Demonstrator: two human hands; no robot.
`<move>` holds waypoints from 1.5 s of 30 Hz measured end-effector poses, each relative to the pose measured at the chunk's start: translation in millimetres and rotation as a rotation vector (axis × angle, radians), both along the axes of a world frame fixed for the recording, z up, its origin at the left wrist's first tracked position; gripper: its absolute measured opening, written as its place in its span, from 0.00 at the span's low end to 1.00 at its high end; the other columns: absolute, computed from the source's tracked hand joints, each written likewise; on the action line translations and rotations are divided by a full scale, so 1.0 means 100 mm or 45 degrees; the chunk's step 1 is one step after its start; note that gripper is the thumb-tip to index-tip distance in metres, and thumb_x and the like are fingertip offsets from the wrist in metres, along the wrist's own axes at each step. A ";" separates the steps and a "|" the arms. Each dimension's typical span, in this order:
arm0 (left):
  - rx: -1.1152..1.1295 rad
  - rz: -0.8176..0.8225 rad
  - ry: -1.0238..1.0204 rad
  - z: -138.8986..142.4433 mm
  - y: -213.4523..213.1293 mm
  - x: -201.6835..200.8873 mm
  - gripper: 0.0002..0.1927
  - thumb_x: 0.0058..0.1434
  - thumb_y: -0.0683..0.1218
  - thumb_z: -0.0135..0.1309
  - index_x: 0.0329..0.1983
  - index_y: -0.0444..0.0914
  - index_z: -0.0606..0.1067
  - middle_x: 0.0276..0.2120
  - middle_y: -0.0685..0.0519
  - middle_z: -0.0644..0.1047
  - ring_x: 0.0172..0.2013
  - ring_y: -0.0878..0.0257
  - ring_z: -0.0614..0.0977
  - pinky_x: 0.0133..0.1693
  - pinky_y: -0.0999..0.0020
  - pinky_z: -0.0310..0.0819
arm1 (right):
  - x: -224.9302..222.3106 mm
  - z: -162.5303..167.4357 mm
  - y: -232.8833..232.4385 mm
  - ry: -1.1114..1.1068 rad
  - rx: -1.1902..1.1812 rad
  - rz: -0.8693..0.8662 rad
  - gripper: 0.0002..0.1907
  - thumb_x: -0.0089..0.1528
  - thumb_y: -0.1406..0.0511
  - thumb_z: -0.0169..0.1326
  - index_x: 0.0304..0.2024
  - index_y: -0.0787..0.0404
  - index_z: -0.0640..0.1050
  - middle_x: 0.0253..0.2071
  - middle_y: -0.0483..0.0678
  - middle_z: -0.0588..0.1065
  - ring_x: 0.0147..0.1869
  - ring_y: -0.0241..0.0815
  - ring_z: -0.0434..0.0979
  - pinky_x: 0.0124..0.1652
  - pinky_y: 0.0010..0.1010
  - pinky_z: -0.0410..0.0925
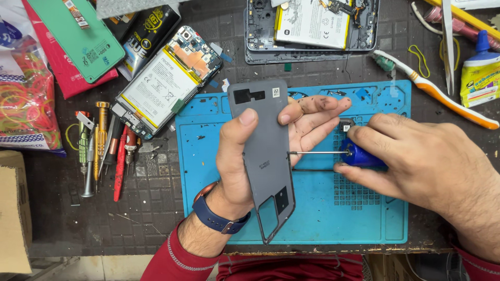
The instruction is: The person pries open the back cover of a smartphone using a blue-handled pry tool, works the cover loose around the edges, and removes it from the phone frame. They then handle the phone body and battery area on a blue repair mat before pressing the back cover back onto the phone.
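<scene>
My left hand (pixel 245 156) has a closed grip on the grey back cover (pixel 263 156), right hand (pixel 411 161) pinches the blue screwdriver (pixel 359 155) w/ tip at cover's edge—I keep shaft level, pressure light.

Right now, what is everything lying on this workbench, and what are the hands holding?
Phone back cover: one, grey, held upright over the mat.
Screwdriver: one, blue handle, thin shaft touching the cover's edge.
Work mat: one, blue, centre of the bench.
Opened phones: two, batteries showing, one upper left, one top centre.
Hand tools: several, red, green and metal, left of the mat.
Toothbrush: one, white and orange, upper right.
Glue bottle: one, blue cap, far right.
Rubber bands bag: one, mixed colours, far left.
Left hand: grips the cover.
Right hand: grips the screwdriver handle.
</scene>
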State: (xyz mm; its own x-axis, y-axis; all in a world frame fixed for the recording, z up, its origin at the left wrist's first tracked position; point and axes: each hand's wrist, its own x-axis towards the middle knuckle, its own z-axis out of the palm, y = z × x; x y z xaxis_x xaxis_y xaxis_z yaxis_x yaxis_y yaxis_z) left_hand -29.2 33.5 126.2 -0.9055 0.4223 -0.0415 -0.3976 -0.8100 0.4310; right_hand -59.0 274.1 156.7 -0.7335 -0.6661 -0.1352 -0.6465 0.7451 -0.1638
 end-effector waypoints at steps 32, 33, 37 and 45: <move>0.478 0.137 -0.189 -0.14 -0.10 0.02 0.28 0.68 0.65 0.53 0.38 0.35 0.65 0.51 0.44 0.70 0.64 0.42 0.67 0.75 0.46 0.48 | 0.00 -0.03 -0.01 -0.146 -0.178 0.182 0.26 0.51 0.45 0.66 0.41 0.55 0.80 0.27 0.44 0.73 0.27 0.44 0.78 0.22 0.35 0.69; 0.498 0.142 -0.185 -0.15 -0.11 0.02 0.28 0.68 0.65 0.52 0.37 0.36 0.65 0.51 0.44 0.70 0.64 0.43 0.67 0.75 0.46 0.48 | 0.00 -0.04 -0.02 -0.144 -0.200 0.192 0.26 0.51 0.45 0.66 0.40 0.55 0.79 0.28 0.44 0.74 0.27 0.45 0.79 0.21 0.35 0.69; 0.460 0.201 -0.152 -0.13 -0.14 0.03 0.28 0.67 0.65 0.53 0.39 0.35 0.65 0.49 0.44 0.70 0.62 0.43 0.68 0.75 0.46 0.49 | 0.00 -0.05 -0.01 -0.184 -0.195 0.207 0.26 0.50 0.46 0.65 0.41 0.54 0.79 0.29 0.44 0.74 0.27 0.45 0.78 0.21 0.35 0.69; 0.433 0.344 -0.034 -0.10 -0.14 0.03 0.29 0.65 0.67 0.49 0.39 0.36 0.66 0.44 0.47 0.70 0.53 0.54 0.74 0.73 0.48 0.53 | 0.00 -0.06 -0.02 -0.253 -0.179 0.186 0.27 0.50 0.46 0.65 0.42 0.55 0.80 0.28 0.44 0.74 0.28 0.45 0.79 0.22 0.36 0.70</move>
State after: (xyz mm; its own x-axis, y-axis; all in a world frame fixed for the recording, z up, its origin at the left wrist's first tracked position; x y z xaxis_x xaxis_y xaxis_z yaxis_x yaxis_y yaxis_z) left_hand -26.7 19.5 116.2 -0.9858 0.1641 0.0344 -0.1592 -0.9806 0.1142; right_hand -58.6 272.4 150.4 -0.5970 -0.7851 -0.1653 -0.6901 0.6076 -0.3932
